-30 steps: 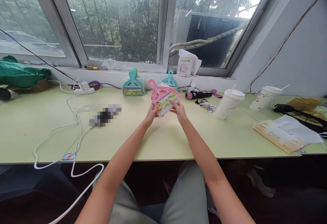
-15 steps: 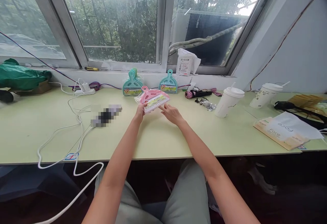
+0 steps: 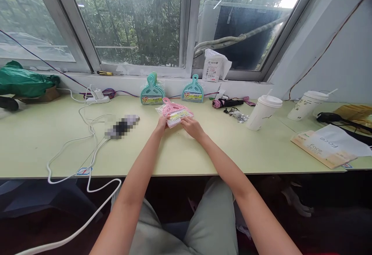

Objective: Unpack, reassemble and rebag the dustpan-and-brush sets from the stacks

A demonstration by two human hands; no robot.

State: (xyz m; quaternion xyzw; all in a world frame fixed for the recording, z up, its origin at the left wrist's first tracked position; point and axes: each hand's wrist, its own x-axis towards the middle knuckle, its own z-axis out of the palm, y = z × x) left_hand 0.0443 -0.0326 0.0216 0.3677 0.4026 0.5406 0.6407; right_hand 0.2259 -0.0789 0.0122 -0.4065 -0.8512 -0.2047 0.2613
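Note:
Pink mini dustpan-and-brush sets [image 3: 178,114] in clear wrapping with a printed label are tilted just above or on the table in front of me; overlapping edges suggest more than one. My left hand [image 3: 162,124] grips their lower left corner, fingers closed. My right hand [image 3: 192,126] holds the lower right edge, with its fingertips partly hidden behind the label. Beyond them, a stack of several turquoise dustpan sets [image 3: 152,91] leans against the wall under the window. A single turquoise dustpan set [image 3: 193,91] leans to its right.
White cables and a power strip [image 3: 98,99] lie at left, near a pixelated object [image 3: 122,127]. A folded umbrella [image 3: 228,103], keys [image 3: 240,116], two white cups [image 3: 264,112] [image 3: 307,105] and a face-mask packet [image 3: 324,150] are at right. A tissue pack [image 3: 215,67] stands on the sill.
The pink sets have tipped and fanned out slightly, showing more overlapping edges. My right fingers have closed in on their lower edge. The camera view has shifted a little.

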